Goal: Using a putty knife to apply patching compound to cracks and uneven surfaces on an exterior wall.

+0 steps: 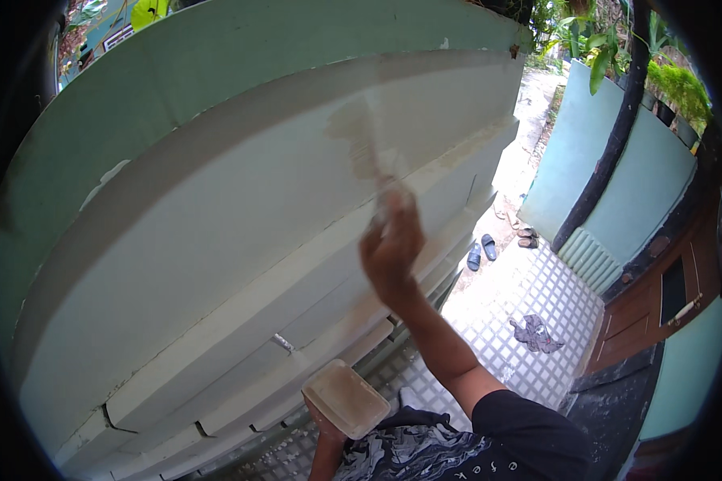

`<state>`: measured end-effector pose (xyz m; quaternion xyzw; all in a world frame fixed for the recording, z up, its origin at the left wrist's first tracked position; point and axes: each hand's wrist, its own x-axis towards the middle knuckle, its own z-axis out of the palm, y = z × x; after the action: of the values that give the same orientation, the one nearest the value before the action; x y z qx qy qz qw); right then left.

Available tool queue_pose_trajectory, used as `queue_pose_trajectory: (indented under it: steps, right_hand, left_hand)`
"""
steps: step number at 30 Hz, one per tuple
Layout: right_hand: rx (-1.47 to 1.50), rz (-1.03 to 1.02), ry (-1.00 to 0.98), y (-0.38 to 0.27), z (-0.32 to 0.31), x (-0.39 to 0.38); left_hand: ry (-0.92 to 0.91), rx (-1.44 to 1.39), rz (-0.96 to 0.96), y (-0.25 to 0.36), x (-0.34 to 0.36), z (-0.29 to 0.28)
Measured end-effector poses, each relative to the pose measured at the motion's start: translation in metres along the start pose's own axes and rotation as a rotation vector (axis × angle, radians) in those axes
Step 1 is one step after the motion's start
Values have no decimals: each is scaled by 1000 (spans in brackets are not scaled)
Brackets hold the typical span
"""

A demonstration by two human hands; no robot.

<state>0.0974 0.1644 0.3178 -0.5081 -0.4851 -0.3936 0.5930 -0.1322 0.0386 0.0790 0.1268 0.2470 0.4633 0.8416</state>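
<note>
Against the pale upper band of a stepped wall, my right hand grips a motion-blurred paintbrush, its head up at a wet beige patch. Low in the view, my left hand holds a rectangular plastic container with pale beige contents, partly hidden behind it.
A green top band edges the wall. To the right are a tiled floor, sandals, a crumpled cloth, a brown door, a dark post and potted plants.
</note>
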Motion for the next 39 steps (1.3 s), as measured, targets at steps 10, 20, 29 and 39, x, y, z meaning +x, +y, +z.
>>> queue_pose_trajectory:
  steps: [10, 20, 29, 39]
  right_hand:
    - [-2, 149, 153, 12, -9, 44]
    - [58, -150, 174, -3, -10, 60]
    - [162, -220, -2, -27, 3, 54]
    - [-54, -116, 45, -1, 11, 54]
  left_hand:
    - [-63, 13, -8, 6, -2, 14]
    - [-76, 66, 59, 9, -2, 10]
    - [-46, 60, 51, 5, 5, 0]
    - [-39, 45, 38, 2, 4, 3]
